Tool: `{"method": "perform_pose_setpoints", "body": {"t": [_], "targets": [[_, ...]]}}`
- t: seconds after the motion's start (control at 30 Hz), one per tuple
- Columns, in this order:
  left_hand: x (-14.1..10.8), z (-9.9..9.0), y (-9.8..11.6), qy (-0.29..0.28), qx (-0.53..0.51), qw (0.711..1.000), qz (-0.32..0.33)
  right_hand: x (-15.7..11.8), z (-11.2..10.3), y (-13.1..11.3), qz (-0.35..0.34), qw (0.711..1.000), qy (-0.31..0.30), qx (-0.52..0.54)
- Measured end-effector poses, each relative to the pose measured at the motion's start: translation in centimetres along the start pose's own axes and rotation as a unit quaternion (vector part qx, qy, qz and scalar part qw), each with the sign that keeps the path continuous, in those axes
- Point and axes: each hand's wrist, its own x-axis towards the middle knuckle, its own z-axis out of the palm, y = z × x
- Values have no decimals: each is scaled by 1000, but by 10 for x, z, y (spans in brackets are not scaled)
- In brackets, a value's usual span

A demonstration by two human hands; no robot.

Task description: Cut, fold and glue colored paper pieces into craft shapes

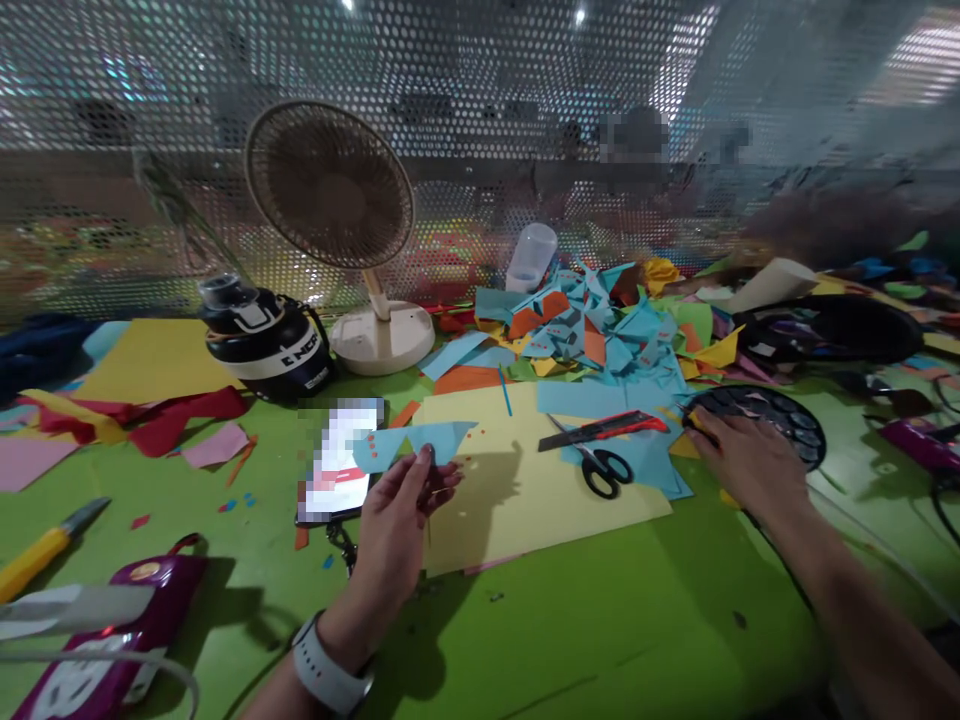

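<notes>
My left hand (401, 510), with a white watch band on its wrist, pinches a pointed piece of light blue paper (442, 440) between thumb and fingers. Small red specks dot the paper's left end, which overlaps a phone (341, 465) with a lit screen. Beneath lies a pale yellow sheet (525, 510). My right hand (742, 465) is at the left edge of a round black tray (802, 425), fingers drawn together near a yellow scrap; what they hold is hidden. Between the hands are black-handled scissors (609, 472) and a red utility knife (607, 430).
A heap of cut paper (600, 320) lies behind the sheet. A fan (382, 335) and a dark bottle (266, 350) stand at the back left, before a perforated screen. At left are a yellow-handled tool (37, 555) and a purple device (161, 590); cables cross the green table.
</notes>
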Motion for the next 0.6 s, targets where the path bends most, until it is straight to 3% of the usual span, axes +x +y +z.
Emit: {"method": "perform_pose_setpoints", "body": {"t": [0.17, 0.37, 0.6], "targets": [[1, -3, -2, -11, -1, 1000, 9, 2, 1, -1, 8, 1000, 27, -5], [0, -1, -1, -21, -16, 1000, 9, 2, 1, -4, -17, 994, 109, -6], [-5, 3, 4, -32, -26, 999, 8, 2, 8, 4, 1, 992, 104, 74]]}}
